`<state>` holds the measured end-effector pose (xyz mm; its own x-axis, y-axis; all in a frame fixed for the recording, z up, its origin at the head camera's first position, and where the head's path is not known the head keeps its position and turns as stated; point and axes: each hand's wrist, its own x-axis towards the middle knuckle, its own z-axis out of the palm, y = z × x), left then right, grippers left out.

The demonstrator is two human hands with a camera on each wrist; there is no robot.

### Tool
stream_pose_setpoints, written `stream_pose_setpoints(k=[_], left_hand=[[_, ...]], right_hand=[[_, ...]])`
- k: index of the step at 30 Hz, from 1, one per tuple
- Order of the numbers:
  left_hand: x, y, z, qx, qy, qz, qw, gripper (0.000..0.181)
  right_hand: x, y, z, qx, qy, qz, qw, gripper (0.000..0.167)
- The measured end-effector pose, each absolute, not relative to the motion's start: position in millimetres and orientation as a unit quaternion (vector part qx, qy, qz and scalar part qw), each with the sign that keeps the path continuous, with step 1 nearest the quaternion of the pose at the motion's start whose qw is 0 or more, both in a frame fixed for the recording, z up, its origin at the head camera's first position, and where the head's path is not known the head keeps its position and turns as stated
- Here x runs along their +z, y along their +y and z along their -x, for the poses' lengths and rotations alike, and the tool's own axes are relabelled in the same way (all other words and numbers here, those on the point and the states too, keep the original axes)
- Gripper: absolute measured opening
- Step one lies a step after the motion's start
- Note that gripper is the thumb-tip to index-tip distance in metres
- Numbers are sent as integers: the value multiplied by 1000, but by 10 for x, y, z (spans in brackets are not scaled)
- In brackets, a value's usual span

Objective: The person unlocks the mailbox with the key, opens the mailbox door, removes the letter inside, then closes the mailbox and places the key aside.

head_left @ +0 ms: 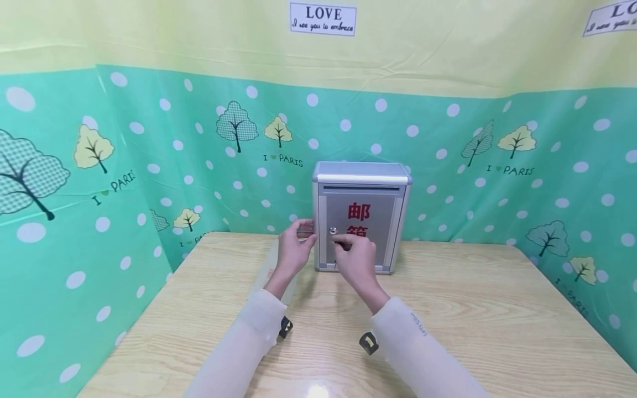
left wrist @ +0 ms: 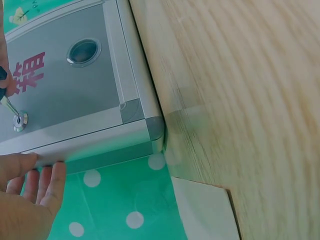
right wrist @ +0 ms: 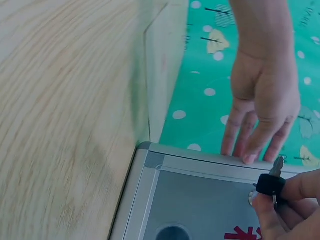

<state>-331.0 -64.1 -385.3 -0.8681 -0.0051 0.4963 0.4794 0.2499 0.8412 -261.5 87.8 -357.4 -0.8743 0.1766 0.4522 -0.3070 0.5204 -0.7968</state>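
Note:
A grey metal mailbox (head_left: 362,172) with red characters stands upright on the table. My right hand (head_left: 357,258) pinches a black-headed key (right wrist: 271,185) at the box's front. In the left wrist view, a key blade (left wrist: 8,105) reaches the round lock (left wrist: 20,121); how deep it sits cannot be told. The right wrist view shows another key blade (right wrist: 276,167) pointing away from the box. My left hand (head_left: 294,249) touches the box's left side edge, its fingers (right wrist: 235,127) nearly straight and its thumb by the front edge.
A pale flat card or envelope (head_left: 262,276) with red print lies on the wooden table (head_left: 463,309), left of the box and partly behind my left arm. Behind the table hangs a green and yellow curtain (head_left: 343,127). Low on the mailbox's front is a round window (left wrist: 84,52).

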Motion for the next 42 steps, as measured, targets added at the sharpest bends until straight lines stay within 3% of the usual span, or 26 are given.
stream_pose_setpoints(k=[10, 24, 42], left_hand=[[-3846, -630, 3314, -590, -766, 155, 203, 34], [-3853, -643, 3314, -586, -769, 152, 203, 35], [-3852, -649, 3306, -592, -766, 150, 202, 34]], right_hand=[[-3524, 1038, 2634, 594, -793, 46, 128, 18], [-3695, 1139, 2728, 675, -734, 77, -18, 29], [-4028, 1081, 2849, 717, -681, 129, -78, 42]])
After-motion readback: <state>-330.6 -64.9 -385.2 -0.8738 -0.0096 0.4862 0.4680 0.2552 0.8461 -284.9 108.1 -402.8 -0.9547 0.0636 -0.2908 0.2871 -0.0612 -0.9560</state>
